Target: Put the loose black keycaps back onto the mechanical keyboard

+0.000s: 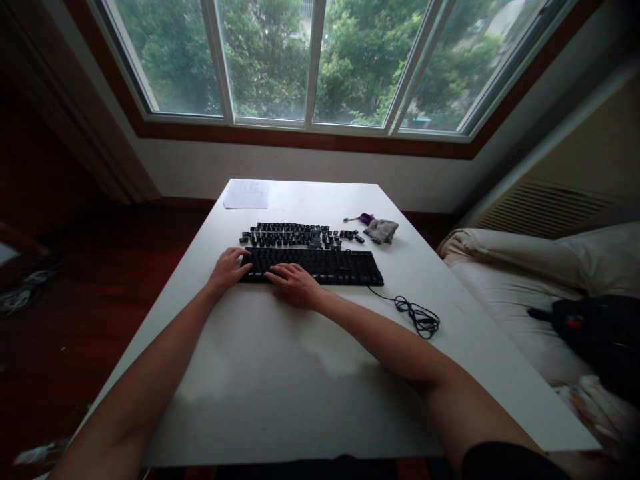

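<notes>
A black computer keyboard lies flat on the white table. My left hand is at its left end, fingers at the upper corner and thumb at the lower part, gripping that end. My right hand reaches in from the front, its fingers stretched leftward over the keyboard's lower left keys. The fingertips are small in view, and I see nothing held in them. Beyond the keyboard, loose black keycaps are laid out in rows. A black cable leaves the keyboard's front right and lies coiled on the table.
A grey cloth and a purple object with a thin handle lie at the back right. Sheets of paper rest at the table's far left corner. To the right stands a light-coloured sofa with a dark bag.
</notes>
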A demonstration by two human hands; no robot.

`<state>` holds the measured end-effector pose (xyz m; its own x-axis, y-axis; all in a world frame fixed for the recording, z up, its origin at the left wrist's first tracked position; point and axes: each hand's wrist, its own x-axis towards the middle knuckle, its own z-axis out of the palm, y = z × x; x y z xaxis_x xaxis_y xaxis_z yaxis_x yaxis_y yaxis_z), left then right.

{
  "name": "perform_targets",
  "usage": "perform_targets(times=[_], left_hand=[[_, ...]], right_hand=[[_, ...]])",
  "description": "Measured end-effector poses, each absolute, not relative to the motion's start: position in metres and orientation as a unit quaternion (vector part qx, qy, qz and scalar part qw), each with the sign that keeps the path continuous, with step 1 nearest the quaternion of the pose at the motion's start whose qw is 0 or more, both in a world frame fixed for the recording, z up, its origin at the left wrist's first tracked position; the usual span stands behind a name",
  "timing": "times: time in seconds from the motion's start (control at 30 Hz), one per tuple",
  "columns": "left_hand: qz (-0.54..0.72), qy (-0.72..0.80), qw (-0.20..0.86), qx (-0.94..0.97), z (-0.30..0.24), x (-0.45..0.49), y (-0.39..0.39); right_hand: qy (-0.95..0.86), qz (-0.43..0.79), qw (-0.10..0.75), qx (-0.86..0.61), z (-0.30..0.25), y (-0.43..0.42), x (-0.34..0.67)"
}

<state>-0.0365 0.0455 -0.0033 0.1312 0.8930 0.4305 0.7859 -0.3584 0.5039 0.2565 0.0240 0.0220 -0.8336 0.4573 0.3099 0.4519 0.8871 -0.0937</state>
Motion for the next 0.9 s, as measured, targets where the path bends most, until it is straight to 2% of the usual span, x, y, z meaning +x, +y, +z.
perform_targets(times=[0.2,0.33,0.47,0.9], left_hand=[[0.346,0.575,0.065,0.738,-0.005,-0.031,0.045],[0.328,0.578,0.086,0.743,-0.006,-0.033,0.049],[0.313,0.567,0.104,0.755,-0.003,-0.04,0.051],[0.325,0.578,0.104,0.742,0.002,-0.056,0.052]], right_hand=[[-0.956,0.035,0.172,-0.234,0.027,0.032,0.254],[-0.936,0.059,0.213,-0.273,0.038,0.062,0.245],[-0.921,0.053,0.218,-0.319,0.048,0.098,0.224],[-0.923,-0.03,0.108,-0.369,0.053,0.159,0.145]])
